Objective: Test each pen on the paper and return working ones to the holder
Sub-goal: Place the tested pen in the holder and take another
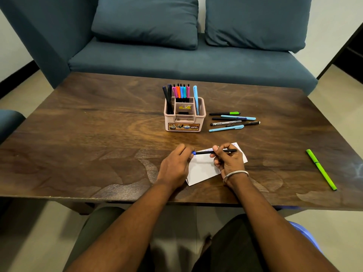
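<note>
Holding a black pen [215,151] level above the paper [202,167], long axis running side to side between both hands. Right hand [228,161] curled round the barrel near its middle, fingers closed on it, thumb on top. Left hand [174,165] pinched shut at the pen's left end, fingertips closed on the blue tip or cap [194,153]; cannot tell whether that blue piece is a cap coming off or going on. Paper lying flat on the counter [98,144] directly beneath and between the hands, faint marks along its far edge.

Holder [184,114] straight ahead of the hands, slightly nearer the left one, upright and packed with coloured pens. Loose pile of pens [233,121] ahead and to the right of the right hand, beside the holder, all lying roughly crosswise. Single green pen [321,169] well off to the right of the right hand, set apart from the rest, angled away.

Judged: capping or uncapping stage, pen nearer the right hand for writing, tip end pointing left toward the left hand. Next move likely turning on separating along that side-to-side axis, then tilting the tip down onto the paper just below.
</note>
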